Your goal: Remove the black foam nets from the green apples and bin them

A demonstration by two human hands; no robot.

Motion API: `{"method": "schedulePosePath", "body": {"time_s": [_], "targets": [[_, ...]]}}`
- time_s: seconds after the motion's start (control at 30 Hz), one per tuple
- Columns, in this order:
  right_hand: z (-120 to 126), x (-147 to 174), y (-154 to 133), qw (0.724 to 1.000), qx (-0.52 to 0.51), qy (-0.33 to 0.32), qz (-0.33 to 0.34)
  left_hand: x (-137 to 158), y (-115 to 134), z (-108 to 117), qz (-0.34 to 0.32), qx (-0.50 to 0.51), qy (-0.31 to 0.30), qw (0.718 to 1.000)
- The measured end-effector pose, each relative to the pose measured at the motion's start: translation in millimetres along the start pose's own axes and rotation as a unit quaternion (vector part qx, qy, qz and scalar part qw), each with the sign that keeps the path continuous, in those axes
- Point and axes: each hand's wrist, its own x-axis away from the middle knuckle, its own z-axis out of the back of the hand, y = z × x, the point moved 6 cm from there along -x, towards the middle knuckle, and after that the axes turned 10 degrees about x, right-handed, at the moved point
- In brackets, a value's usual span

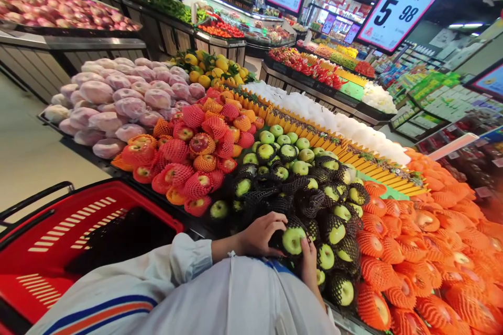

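Close to my body, a green apple (294, 241) in a black foam net sits between my two hands. My left hand (264, 234) curls round its left side, fingers bent over the dark net. On the other side, my right hand (309, 259) presses against the apple with thumb and fingers, partly hidden by the fruit and my sleeve. Just beyond and to the right lie more green apples (326, 256), many in black nets. Loose black netting (281, 196) is heaped among them.
A red shopping basket or cart (90, 225) stands at my left. Red apples in foam nets (200, 144), pink wrapped fruit (118, 99) and orange-netted fruit (401, 267) flank the green ones. Price signs (396, 8) hang above; an onion display (58, 10) stands far left.
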Motion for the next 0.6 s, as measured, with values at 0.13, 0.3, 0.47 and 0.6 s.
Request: {"method": "schedulePosePath", "body": {"time_s": [0.13, 0.3, 0.47, 0.6], "targets": [[-5, 2, -27, 0.994, 0.07, -0.04, 0.08, -4, 1, -8, -0.007, -0.027, -0.088, 0.996], [-17, 8, -38, 0.982, 0.041, -0.099, 0.158, -8, 2, 6, -0.008, -0.02, -0.058, 0.998], [-31, 14, -40, 0.97, -0.011, -0.167, 0.178, -31, -23, 73, 0.092, -0.052, 0.136, 0.985], [-31, 18, -59, 0.951, 0.143, -0.11, 0.252, -47, -66, 143, 0.212, -0.154, 0.317, 0.911]]}}
